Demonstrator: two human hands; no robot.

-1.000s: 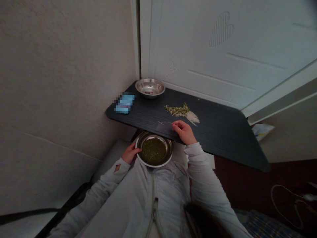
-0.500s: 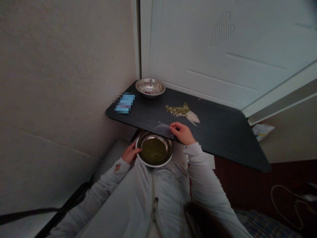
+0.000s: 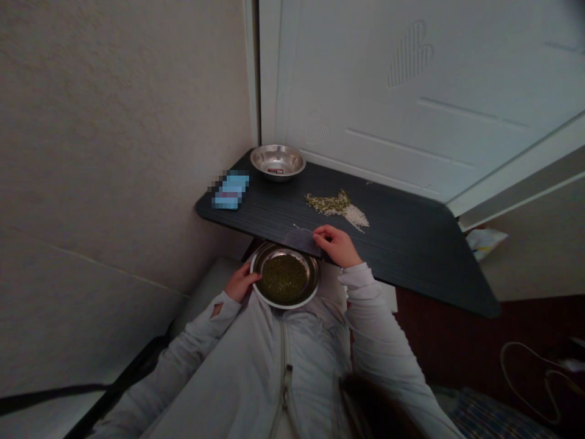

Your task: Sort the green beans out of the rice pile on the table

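Observation:
My left hand (image 3: 241, 283) is closed on the rim of a metal bowl (image 3: 314, 281), thumb over the edge. The bowl sits on my lap under the front edge of the dark table, with small green grains, like mung beans (image 3: 284, 277), in it. My right hand (image 3: 337, 245) pinches a thin, see-through plastic sheet (image 3: 301, 240) at the table's front edge, above the bowl's far side. Behind that hand lies a pile of mixed green and white grains (image 3: 326, 203) beside a patch of white grains, like rice (image 3: 355, 216). A few stray white grains lie past the sheet.
A second metal bowl (image 3: 278, 160) with a small label inside stands at the back left of the dark table (image 3: 411, 244). Near the left edge lies a blurred blue object (image 3: 231, 190). A white door (image 3: 356, 91) borders the back, and a wall (image 3: 137, 152) the left.
My right hand has shifted slightly left and toward me, bringing the plastic sheet lower over the table's front edge. My left hand and the bowl have stayed in place.

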